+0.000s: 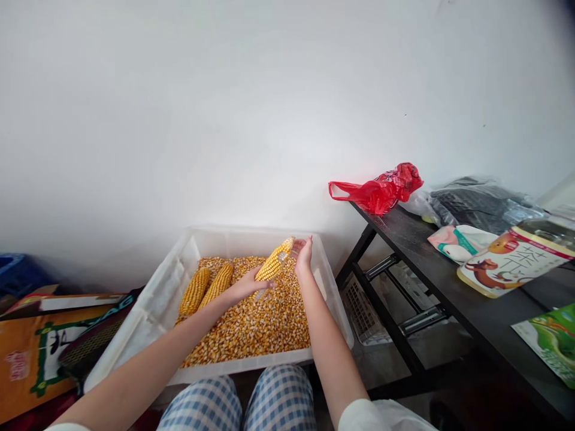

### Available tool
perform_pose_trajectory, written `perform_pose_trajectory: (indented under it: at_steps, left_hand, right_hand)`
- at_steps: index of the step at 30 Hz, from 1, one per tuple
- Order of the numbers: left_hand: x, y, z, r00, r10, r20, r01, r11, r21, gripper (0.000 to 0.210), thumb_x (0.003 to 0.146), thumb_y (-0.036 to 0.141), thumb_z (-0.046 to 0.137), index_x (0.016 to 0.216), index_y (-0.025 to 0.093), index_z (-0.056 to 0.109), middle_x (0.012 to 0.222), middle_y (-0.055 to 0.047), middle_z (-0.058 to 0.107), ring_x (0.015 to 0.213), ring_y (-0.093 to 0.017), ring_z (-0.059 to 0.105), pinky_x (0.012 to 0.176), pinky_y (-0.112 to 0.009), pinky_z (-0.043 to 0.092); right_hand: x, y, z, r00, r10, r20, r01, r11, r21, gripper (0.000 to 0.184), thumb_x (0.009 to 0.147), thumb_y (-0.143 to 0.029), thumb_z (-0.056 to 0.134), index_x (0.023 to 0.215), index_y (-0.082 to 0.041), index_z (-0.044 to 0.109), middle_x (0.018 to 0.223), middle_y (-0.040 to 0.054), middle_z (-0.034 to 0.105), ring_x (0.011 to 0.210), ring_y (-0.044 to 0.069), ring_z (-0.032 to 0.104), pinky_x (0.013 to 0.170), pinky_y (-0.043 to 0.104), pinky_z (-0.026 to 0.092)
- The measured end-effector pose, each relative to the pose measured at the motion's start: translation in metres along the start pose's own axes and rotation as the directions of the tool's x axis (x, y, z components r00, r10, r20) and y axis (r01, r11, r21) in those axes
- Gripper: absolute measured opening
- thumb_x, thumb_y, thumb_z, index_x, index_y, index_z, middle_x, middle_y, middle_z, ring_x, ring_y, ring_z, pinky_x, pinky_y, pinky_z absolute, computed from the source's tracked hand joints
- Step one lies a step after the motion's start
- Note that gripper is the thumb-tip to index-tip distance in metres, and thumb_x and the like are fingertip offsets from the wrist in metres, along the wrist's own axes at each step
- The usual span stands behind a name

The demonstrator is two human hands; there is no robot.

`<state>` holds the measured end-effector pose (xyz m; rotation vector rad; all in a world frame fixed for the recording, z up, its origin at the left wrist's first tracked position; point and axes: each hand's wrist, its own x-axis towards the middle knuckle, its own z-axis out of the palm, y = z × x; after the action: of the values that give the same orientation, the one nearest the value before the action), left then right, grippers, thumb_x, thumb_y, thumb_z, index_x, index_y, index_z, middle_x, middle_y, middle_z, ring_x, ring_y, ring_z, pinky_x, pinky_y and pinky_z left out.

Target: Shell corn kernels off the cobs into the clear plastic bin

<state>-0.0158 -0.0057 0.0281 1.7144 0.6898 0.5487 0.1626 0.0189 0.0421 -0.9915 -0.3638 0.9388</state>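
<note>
Over a white plastic bin point(233, 364) of loose corn kernels point(269, 323), my left hand point(249, 285) is closed around the lower end of a yellow corn cob point(272, 264). The cob points up and to the right; a small pale patch without kernels shows near its tip. My right hand point(303, 257) is at that tip, its thumb raised and its fingers stretched toward the cob, partly hidden behind it. Whether they touch it I cannot tell. Two more corn cobs point(196, 291) lie side by side on the kernels at the left, partly behind my left forearm.
A black table point(422, 251) stands to the right, bearing a red plastic bag point(381, 190), a bottle with a white label point(516, 257) and a green packet point(552, 338). A light plastic crate point(366, 308) sits below it. Cardboard point(22, 341) and a blue crate point(20, 275) are at left.
</note>
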Motion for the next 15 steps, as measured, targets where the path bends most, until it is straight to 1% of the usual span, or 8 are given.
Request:
perform_pose_trajectory:
  at_steps: [2,4,6,8,9,11,13,15]
  left_hand:
    - [0.001,-0.003,-0.002,0.998,0.026,-0.062,-0.019,0.995,0.101,0.051,0.066,0.036,0.055,0.110,0.013,0.047,0.097,-0.006,0.060,0.086,-0.020,0.056,0.075,-0.029,0.043]
    - [0.002,-0.007,-0.003,0.988,0.057,-0.145,-0.010,0.952,0.307,0.051,0.064,0.035,0.057,0.111,0.016,0.047,0.098,-0.006,0.060,0.086,-0.021,0.057,0.075,-0.029,0.042]
    - [0.002,-0.008,-0.003,0.973,0.073,-0.217,0.055,0.845,0.533,0.049,0.062,0.034,0.058,0.108,0.019,0.048,0.094,-0.005,0.061,0.085,-0.022,0.057,0.074,-0.029,0.040]
    - [0.001,-0.007,-0.001,0.965,0.080,-0.248,0.111,0.735,0.669,0.046,0.062,0.034,0.058,0.105,0.022,0.049,0.090,-0.004,0.062,0.083,-0.023,0.058,0.071,-0.028,0.039]
    - [0.000,-0.005,0.000,0.963,0.087,-0.255,0.121,0.705,0.699,0.045,0.062,0.035,0.057,0.105,0.023,0.049,0.088,-0.004,0.062,0.081,-0.023,0.058,0.069,-0.027,0.038]
    - [-0.001,-0.002,0.004,0.962,0.095,-0.257,0.121,0.692,0.711,0.044,0.063,0.034,0.056,0.104,0.023,0.048,0.084,-0.004,0.062,0.076,-0.022,0.059,0.065,-0.026,0.038]
    - [-0.002,0.001,0.009,0.961,0.081,-0.264,0.129,0.713,0.689,0.042,0.063,0.032,0.056,0.103,0.022,0.048,0.079,-0.003,0.062,0.072,-0.021,0.059,0.062,-0.025,0.037]
    - [-0.003,0.002,0.013,0.963,0.055,-0.264,0.133,0.756,0.641,0.040,0.062,0.030,0.056,0.100,0.021,0.049,0.075,-0.002,0.061,0.069,-0.020,0.058,0.060,-0.025,0.037]
  right_hand:
    - [0.000,0.001,-0.001,0.996,0.092,0.001,-0.092,0.994,0.050,0.046,0.078,-0.056,0.029,0.060,-0.017,0.047,0.053,0.0008,0.056,0.048,0.012,0.055,0.045,0.023,0.042]
    - [-0.004,0.002,-0.001,0.977,0.205,0.055,-0.210,0.970,0.122,0.043,0.078,-0.053,0.027,0.057,-0.019,0.043,0.047,-0.0006,0.052,0.045,0.014,0.053,0.044,0.025,0.042]
    - [-0.009,0.003,0.000,0.954,0.289,0.081,-0.299,0.936,0.186,0.040,0.078,-0.049,0.025,0.053,-0.020,0.036,0.041,-0.0022,0.045,0.041,0.015,0.050,0.043,0.028,0.042]
    - [-0.013,0.003,0.000,0.942,0.329,0.068,-0.335,0.914,0.228,0.038,0.078,-0.047,0.024,0.051,-0.021,0.032,0.038,-0.0024,0.042,0.039,0.015,0.049,0.043,0.030,0.042]
    - [-0.015,0.003,0.001,0.942,0.331,0.062,-0.336,0.911,0.240,0.037,0.077,-0.045,0.023,0.051,-0.021,0.032,0.038,-0.0019,0.043,0.040,0.016,0.050,0.044,0.030,0.043]
    - [-0.018,0.000,0.002,0.950,0.305,0.074,-0.313,0.918,0.243,0.037,0.077,-0.045,0.022,0.052,-0.021,0.034,0.040,-0.0004,0.046,0.042,0.016,0.052,0.046,0.031,0.044]
    - [-0.020,-0.003,0.005,0.962,0.261,0.085,-0.273,0.938,0.216,0.039,0.078,-0.047,0.021,0.053,-0.021,0.034,0.041,-0.0003,0.047,0.043,0.016,0.053,0.047,0.031,0.045]
    - [-0.022,-0.006,0.007,0.977,0.210,0.042,-0.214,0.964,0.158,0.042,0.077,-0.053,0.018,0.054,-0.022,0.032,0.039,-0.0015,0.044,0.041,0.016,0.052,0.046,0.031,0.045]
